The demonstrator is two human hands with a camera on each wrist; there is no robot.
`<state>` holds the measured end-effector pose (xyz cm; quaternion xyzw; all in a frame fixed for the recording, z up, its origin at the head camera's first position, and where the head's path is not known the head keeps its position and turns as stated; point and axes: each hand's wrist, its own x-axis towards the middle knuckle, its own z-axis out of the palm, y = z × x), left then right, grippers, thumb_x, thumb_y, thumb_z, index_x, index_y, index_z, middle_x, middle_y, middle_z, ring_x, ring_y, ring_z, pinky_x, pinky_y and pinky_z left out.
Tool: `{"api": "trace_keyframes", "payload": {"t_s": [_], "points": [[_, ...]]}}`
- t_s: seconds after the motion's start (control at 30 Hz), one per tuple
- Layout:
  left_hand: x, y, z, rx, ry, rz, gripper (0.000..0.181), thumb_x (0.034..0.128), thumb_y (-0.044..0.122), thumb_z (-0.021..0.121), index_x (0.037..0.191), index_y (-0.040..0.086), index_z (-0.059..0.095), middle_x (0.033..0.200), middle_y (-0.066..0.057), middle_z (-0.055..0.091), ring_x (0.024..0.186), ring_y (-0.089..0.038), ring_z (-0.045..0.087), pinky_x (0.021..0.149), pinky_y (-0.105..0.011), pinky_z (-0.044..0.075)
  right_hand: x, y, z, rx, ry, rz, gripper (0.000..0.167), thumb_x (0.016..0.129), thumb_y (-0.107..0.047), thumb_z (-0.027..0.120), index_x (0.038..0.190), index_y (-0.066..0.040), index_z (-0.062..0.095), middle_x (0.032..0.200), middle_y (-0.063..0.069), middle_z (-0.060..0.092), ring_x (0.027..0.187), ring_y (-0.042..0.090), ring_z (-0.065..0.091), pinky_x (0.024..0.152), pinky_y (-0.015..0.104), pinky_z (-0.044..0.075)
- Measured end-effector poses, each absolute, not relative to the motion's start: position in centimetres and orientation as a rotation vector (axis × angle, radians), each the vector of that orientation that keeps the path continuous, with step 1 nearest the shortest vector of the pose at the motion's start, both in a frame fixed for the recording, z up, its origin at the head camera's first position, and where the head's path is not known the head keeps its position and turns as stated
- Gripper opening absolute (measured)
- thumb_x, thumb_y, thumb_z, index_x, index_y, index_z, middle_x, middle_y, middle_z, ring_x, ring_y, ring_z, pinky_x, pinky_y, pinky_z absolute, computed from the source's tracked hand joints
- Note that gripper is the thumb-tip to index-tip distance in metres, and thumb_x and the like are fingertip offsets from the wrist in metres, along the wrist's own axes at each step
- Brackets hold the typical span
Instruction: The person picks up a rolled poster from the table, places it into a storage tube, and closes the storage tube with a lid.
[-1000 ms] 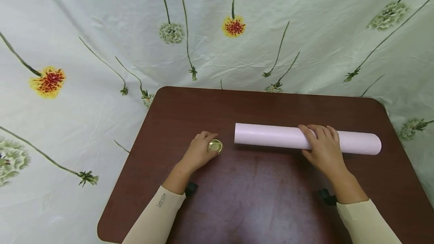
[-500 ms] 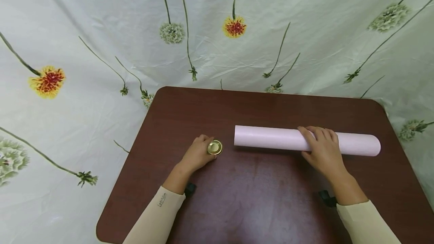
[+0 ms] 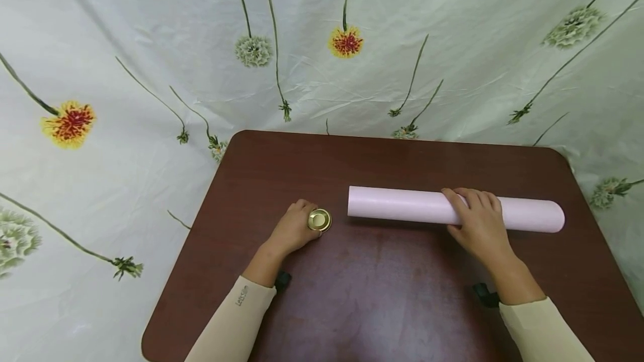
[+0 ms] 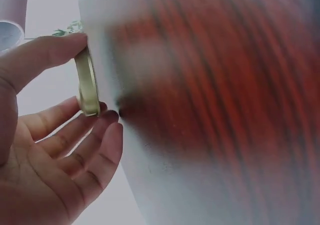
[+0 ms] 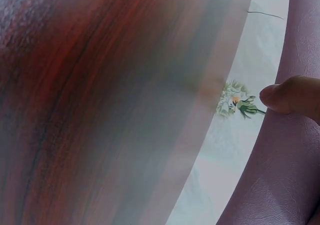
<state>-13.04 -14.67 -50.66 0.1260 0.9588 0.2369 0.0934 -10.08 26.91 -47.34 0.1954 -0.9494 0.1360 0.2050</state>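
My left hand (image 3: pixel 296 227) pinches a small round gold lid (image 3: pixel 319 220) with a stepped face, left of centre on the table. In the left wrist view the gold lid (image 4: pixel 87 82) stands edge-on, thumb (image 4: pixel 55 50) at one side and fingertips at the other. A long pale pink cardboard tube (image 3: pixel 397 204) lies crosswise to its right, a short gap away. My right hand (image 3: pixel 480 225) grips this tube right of its middle, fingers over the top. One thumb shows against the tube (image 5: pixel 272 180) in the right wrist view; the other fingers are hidden there.
A dark reddish-brown table (image 3: pixel 362 295) with rounded corners lies under both hands. Behind and to the left hangs a pale cloth (image 3: pixel 176 27) printed with flowers. Dark wrist straps (image 3: pixel 485 295) show at both wrists.
The left fingers have shifted slightly around the gold lid, showing more of its face. The pink tube has moved very slightly toward the near side. The right hand keeps its grip.
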Motion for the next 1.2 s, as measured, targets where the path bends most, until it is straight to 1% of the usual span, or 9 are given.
{"api": "trace_keyframes", "payload": {"t_s": [0.13,0.27,0.4,0.53,0.63,0.7,0.83,1.07,1.2], "points": [[-13.0,-14.6,-50.5,0.360,2.822,0.833,0.060,0.0805,0.018,0.081,0.134,0.005,0.058,0.132,-0.014,0.061,0.124,-0.033,0.056,0.102,-0.048,0.048,-10.0,27.0,-47.3,0.540,-2.654,0.377,0.092,0.055,-0.003,0.094,0.137,-0.014,0.053,0.123,0.019,0.058,0.114,0.043,0.052,0.101,0.059,0.030],[-13.1,-14.5,-50.2,0.369,2.812,0.948,0.064,0.0836,0.019,0.079,0.141,0.005,0.055,0.138,-0.014,0.058,0.130,-0.033,0.054,0.107,-0.048,0.046,-10.0,27.1,-47.1,0.532,-2.663,0.371,0.093,0.056,-0.004,0.095,0.138,-0.014,0.052,0.124,0.019,0.057,0.115,0.043,0.051,0.102,0.059,0.030],[-13.0,-14.5,-49.8,0.340,2.764,1.083,0.067,0.0900,0.025,0.075,0.150,0.008,0.048,0.139,-0.011,0.052,0.117,-0.028,0.058,0.098,-0.044,0.051,-10.0,27.2,-46.9,0.530,-2.660,0.374,0.092,0.056,-0.003,0.094,0.138,-0.014,0.053,0.123,0.019,0.057,0.114,0.043,0.051,0.102,0.059,0.030],[-13.0,-14.4,-49.3,0.313,2.731,1.205,0.075,0.0898,0.033,0.077,0.153,0.011,0.043,0.137,-0.008,0.053,0.104,-0.022,0.061,0.090,-0.039,0.054,-9.9,27.3,-46.8,0.533,-2.657,0.379,0.092,0.056,-0.002,0.094,0.137,-0.014,0.053,0.123,0.019,0.057,0.114,0.043,0.051,0.101,0.059,0.030],[-13.0,-14.3,-49.0,0.288,2.731,1.254,0.078,0.0850,0.037,0.082,0.150,0.012,0.047,0.135,-0.005,0.057,0.100,-0.020,0.065,0.088,-0.038,0.056,-9.9,27.2,-46.9,0.537,-2.656,0.376,0.093,0.056,-0.002,0.095,0.138,-0.014,0.053,0.123,0.019,0.057,0.114,0.043,0.051,0.101,0.059,0.030],[-13.0,-14.2,-48.7,0.265,2.718,1.290,0.073,0.0827,0.038,0.084,0.144,0.014,0.051,0.132,-0.002,0.059,0.095,-0.021,0.067,0.086,-0.038,0.057,-9.9,27.2,-46.9,0.541,-2.655,0.376,0.093,0.055,-0.002,0.095,0.138,-0.014,0.053,0.123,0.020,0.057,0.114,0.043,0.051,0.101,0.059,0.030],[-12.8,-14.0,-48.0,0.273,2.712,1.324,0.066,0.0816,0.040,0.084,0.137,0.017,0.057,0.129,0.001,0.060,0.098,-0.021,0.068,0.087,-0.038,0.058,-9.8,27.2,-46.8,0.542,-2.658,0.377,0.092,0.056,-0.002,0.094,0.138,-0.014,0.053,0.123,0.019,0.057,0.114,0.043,0.051,0.101,0.059,0.030],[-12.6,-13.4,-47.1,0.341,2.717,1.335,0.065,0.0835,0.042,0.082,0.138,0.016,0.059,0.130,0.003,0.060,0.101,-0.021,0.068,0.088,-0.038,0.057,-9.6,27.2,-46.6,0.536,-2.649,0.379,0.094,0.055,-0.001,0.095,0.138,-0.014,0.052,0.123,0.019,0.057,0.114,0.043,0.051,0.101,0.059,0.031],[-12.6,-13.2,-47.0,0.388,2.715,1.346,0.066,0.0846,0.040,0.082,0.140,0.014,0.058,0.130,0.002,0.060,0.106,-0.019,0.066,0.090,-0.037,0.057,-9.6,27.2,-46.6,0.536,-2.652,0.380,0.094,0.055,-0.001,0.095,0.138,-0.014,0.052,0.123,0.019,0.057,0.114,0.043,0.051,0.102,0.059,0.030]]}}
